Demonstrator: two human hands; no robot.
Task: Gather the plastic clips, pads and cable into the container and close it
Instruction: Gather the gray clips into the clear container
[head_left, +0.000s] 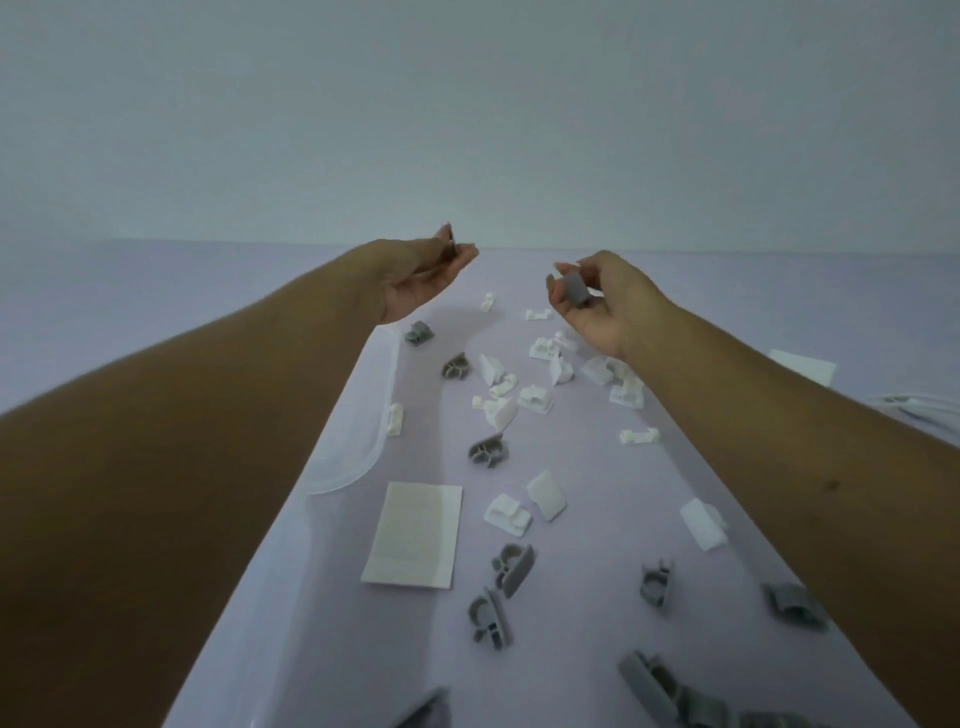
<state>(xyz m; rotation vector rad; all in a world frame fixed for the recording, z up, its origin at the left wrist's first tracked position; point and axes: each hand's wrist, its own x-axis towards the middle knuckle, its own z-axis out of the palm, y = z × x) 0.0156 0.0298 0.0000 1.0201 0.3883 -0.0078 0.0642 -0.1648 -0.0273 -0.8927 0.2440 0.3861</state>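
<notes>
Grey clips (644, 673) loose on table (597, 519), outside translucent container (363, 462)

Strewn across table (587, 525): clips (519, 400); pad (413, 535) left of them; container (358, 467) farther left; cable (924, 405) far right.

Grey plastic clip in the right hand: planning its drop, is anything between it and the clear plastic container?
Yes: the left forearm lies over the clear plastic container, leaving only a rim edge showing.

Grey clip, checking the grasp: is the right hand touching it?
Touching. The head view shows the right hand pinching the grey clip between thumb and fingers.
</notes>
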